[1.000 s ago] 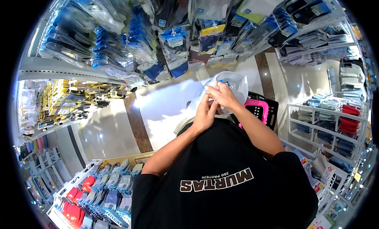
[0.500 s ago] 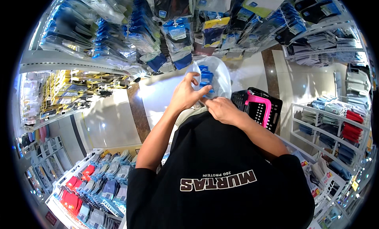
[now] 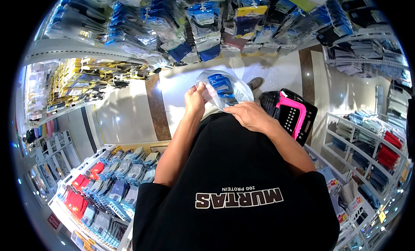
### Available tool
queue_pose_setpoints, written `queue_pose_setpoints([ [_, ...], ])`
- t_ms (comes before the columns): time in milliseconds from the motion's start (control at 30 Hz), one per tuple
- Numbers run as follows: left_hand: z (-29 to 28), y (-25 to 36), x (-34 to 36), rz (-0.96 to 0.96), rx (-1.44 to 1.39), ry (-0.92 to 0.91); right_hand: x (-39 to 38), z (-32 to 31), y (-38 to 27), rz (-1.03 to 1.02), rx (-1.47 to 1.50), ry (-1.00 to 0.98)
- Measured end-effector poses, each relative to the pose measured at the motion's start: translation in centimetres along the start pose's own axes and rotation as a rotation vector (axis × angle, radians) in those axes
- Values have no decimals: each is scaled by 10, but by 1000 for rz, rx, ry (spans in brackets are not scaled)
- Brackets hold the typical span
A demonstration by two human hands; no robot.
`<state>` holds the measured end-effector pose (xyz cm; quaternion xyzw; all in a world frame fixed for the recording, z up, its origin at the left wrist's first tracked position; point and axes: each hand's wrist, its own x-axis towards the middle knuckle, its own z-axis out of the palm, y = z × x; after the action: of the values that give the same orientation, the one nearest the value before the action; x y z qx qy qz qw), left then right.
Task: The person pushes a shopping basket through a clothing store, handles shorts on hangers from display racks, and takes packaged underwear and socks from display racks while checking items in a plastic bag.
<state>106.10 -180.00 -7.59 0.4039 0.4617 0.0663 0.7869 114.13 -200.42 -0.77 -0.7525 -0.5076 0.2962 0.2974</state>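
A translucent white plastic bag (image 3: 243, 92) hangs in front of my body with its mouth spread. Inside it lie several blue-topped packets (image 3: 220, 83), partly seen through the film. My left hand (image 3: 196, 99) is closed, pinching the left edge of the bag between thumb and fingers. On the near right side, my right hand (image 3: 251, 116) grips the bag's rim, its fingers bent over the edge. The bottom of the bag is hidden.
A black shopping basket (image 3: 298, 121) with a pink handle (image 3: 297, 105) stands on the floor to my right, beside a shoe (image 3: 256, 83). Packaged goods hang from a rack (image 3: 207, 22) ahead. Display shelves with folded packs (image 3: 123, 171) stand behind left and right.
My left hand has moved left and down, from thumb and fingers apart to a pinch on the bag's edge. The bag's mouth has tilted and widened. A shoe now shows beside it.
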Motion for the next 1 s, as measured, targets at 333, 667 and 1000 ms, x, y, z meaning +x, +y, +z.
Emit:
queue_pose_setpoints([
  [333, 43, 23, -15, -63, -271, 154, 9, -17, -1, 63, 72, -84],
  [667, 57, 31, -31, -15, -194, 43, 40, -6, 43, 271, -39, 176],
  [1000, 70, 33, -52, -23, -150, 21, 49, 36, 95, 313, -282, 30],
])
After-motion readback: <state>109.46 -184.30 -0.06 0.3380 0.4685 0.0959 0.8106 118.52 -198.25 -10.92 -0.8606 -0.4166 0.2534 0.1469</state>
